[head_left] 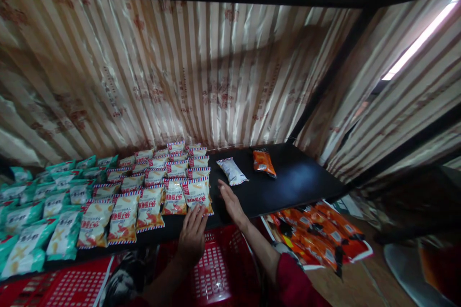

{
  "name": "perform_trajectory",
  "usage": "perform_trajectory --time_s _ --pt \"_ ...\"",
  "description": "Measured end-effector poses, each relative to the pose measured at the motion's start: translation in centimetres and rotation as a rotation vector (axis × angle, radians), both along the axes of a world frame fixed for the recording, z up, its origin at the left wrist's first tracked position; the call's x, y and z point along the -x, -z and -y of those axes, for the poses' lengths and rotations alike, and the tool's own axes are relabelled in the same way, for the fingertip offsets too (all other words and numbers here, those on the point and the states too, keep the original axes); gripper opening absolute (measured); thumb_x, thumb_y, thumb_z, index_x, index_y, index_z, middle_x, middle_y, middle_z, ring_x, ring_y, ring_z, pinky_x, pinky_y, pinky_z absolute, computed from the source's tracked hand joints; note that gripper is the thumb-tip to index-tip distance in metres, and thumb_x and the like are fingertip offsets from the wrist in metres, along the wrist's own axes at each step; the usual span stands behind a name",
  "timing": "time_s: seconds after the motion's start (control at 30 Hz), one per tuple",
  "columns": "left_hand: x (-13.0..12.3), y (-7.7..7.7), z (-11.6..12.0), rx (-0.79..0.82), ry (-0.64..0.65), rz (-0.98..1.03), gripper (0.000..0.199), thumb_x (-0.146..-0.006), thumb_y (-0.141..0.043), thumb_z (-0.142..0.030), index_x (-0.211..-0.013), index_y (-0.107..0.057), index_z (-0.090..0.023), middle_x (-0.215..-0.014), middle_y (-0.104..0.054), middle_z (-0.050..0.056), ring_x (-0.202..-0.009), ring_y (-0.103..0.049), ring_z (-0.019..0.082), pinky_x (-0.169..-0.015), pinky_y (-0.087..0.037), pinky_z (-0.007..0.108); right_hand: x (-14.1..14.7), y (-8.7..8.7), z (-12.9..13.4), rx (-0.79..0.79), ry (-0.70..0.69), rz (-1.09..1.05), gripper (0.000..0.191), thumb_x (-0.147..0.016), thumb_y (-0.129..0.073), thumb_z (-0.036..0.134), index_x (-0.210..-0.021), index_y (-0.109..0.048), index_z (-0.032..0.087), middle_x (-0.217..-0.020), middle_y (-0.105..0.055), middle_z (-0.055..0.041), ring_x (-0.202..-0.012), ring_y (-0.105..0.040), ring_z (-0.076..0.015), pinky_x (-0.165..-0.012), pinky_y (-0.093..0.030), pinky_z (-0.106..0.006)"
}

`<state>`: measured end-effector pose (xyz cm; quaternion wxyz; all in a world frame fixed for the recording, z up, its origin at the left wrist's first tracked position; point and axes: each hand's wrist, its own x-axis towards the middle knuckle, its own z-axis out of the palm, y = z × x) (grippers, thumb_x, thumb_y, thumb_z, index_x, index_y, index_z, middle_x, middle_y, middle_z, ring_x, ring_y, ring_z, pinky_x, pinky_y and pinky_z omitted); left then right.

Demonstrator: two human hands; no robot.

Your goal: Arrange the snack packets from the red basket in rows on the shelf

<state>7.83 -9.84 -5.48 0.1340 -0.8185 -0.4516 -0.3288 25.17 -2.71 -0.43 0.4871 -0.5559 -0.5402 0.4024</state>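
Rows of white snack bags (124, 216) with red and blue striped edges lie on a black shelf (230, 208). The fingers of my left hand (193, 235) lie flat against the lower part of the front bag at the right end (198, 194). My right hand (231, 203) is just right of that bag, its fingers stretched out and holding nothing. A single white bag (232, 171) lies beyond my right fingertips, its printed front not visible. Farther right on the shelf is an orange bag (264, 162).
Teal snack bags (65, 232) fill the shelf's left side. Red plastic baskets (214, 268) stand below the front edge. A white-edged container (365, 252) with several orange bags (320, 232) is at lower right. A striped curtain (201, 72) hangs behind; a dark post (320, 88) rises at the right.
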Motion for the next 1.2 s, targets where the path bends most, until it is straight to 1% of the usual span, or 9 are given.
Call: perform_trajectory --time_s 0.17,0.27,0.37,0.53,0.7,0.8,0.93,1.03,1.2 --pt "0.3 1.3 -1.4 -0.060 0.023 -0.048 0.047 -0.076 -0.036 -0.006 -0.117 -0.057 -0.018 -0.128 -0.056 0.004 -0.131 -0.035 0.019 -0.110 -0.020 0.040 0.3 -1.8 -5.3 0.009 -0.045 -0.158 0.055 -0.086 -0.036 0.058 -0.122 -0.055 0.021 -0.133 -0.051 -0.0091 -0.121 -0.048 -0.0237 -0.096 -0.044 -0.041" --pt "0.4 1.7 -1.6 -0.058 0.000 -0.077 0.045 -0.078 -0.038 -0.007 -0.116 -0.057 -0.021 -0.127 -0.057 0.002 -0.130 -0.036 0.018 -0.111 -0.019 0.039 0.8 -2.4 -8.1 0.024 -0.049 -0.179 0.057 -0.086 -0.031 0.062 -0.118 -0.058 0.024 -0.131 -0.053 -0.0068 -0.122 -0.048 -0.0222 -0.097 -0.043 -0.040" --pt "0.4 1.9 -1.6 -0.063 -0.016 -0.078 0.039 -0.081 -0.042 -0.014 -0.117 -0.057 -0.021 -0.128 -0.056 0.001 -0.129 -0.036 0.018 -0.111 -0.019 0.038 1.4 -2.9 -10.5 0.092 -0.075 -0.222 0.061 -0.084 -0.028 0.066 -0.117 -0.058 0.025 -0.133 -0.051 -0.0051 -0.126 -0.043 -0.0217 -0.103 -0.037 -0.040" --pt "0.3 1.7 -1.7 -0.072 -0.016 -0.078 0.038 -0.083 -0.046 -0.020 -0.120 -0.054 -0.019 -0.133 -0.052 0.002 -0.132 -0.032 0.019 -0.111 -0.020 0.039 2.2 -3.4 -13.1 0.173 -0.095 -0.337 0.060 -0.081 -0.035 0.068 -0.114 -0.062 0.026 -0.130 -0.055 -0.0036 -0.129 -0.038 -0.0238 -0.109 -0.026 -0.042" --pt "0.2 1.5 -1.7 -0.052 -0.021 -0.066 0.038 -0.083 -0.045 -0.020 -0.120 -0.054 -0.020 -0.133 -0.052 0.001 -0.133 -0.030 0.019 -0.113 -0.017 0.038 2.9 -3.3 -14.6 0.202 -0.143 -0.327 0.060 -0.080 -0.036 0.068 -0.110 -0.065 0.025 -0.117 -0.064 -0.0038 -0.123 -0.046 -0.0241 -0.108 -0.027 -0.043" --pt "0.1 1.6 -1.6 -0.019 -0.017 -0.052 0.039 -0.084 -0.046 -0.022 -0.122 -0.054 -0.020 -0.133 -0.052 0.001 -0.132 -0.031 0.019 -0.114 -0.015 0.039 3.0 -2.8 -15.2 0.224 -0.110 -0.298 0.062 -0.079 -0.037 0.069 -0.108 -0.066 0.022 -0.112 -0.066 -0.0051 -0.120 -0.049 -0.0238 -0.108 -0.028 -0.041" --pt "0.1 1.7 -1.5 -0.001 -0.008 -0.037 0.040 -0.084 -0.045 -0.023 -0.123 -0.053 -0.019 -0.134 -0.050 0.002 -0.132 -0.031 0.020 -0.113 -0.016 0.039 3.1 -2.3 -15.7 0.228 -0.116 -0.290 0.063 -0.077 -0.040 0.069 -0.106 -0.067 0.020 -0.111 -0.067 -0.0057 -0.115 -0.053 -0.0235 -0.107 -0.029 -0.039" --pt "0.1 1.7 -1.5 0.008 0.014 0.001 0.041 -0.084 -0.046 -0.022 -0.124 -0.052 -0.018 -0.133 -0.051 0.002 -0.131 -0.033 0.021 -0.113 -0.015 0.039 3.0 -2.1 -15.6 0.178 -0.126 -0.280 0.062 -0.077 -0.040 0.069 -0.108 -0.066 0.021 -0.114 -0.066 -0.0055 -0.115 -0.053 -0.0224 -0.106 -0.031 -0.038" --pt "0.1 1.9 -1.5 0.019 0.034 0.055 0.042 -0.083 -0.046 -0.019 -0.125 -0.051 -0.017 -0.131 -0.053 0.003 -0.130 -0.035 0.020 -0.113 -0.016 0.039 1.5 -2.4 -13.8 0.048 0.032 -0.200 0.065 -0.080 -0.033 0.068 -0.109 -0.065 0.019 -0.120 -0.061 -0.0096 -0.110 -0.056 -0.0230 -0.097 -0.041 -0.039"
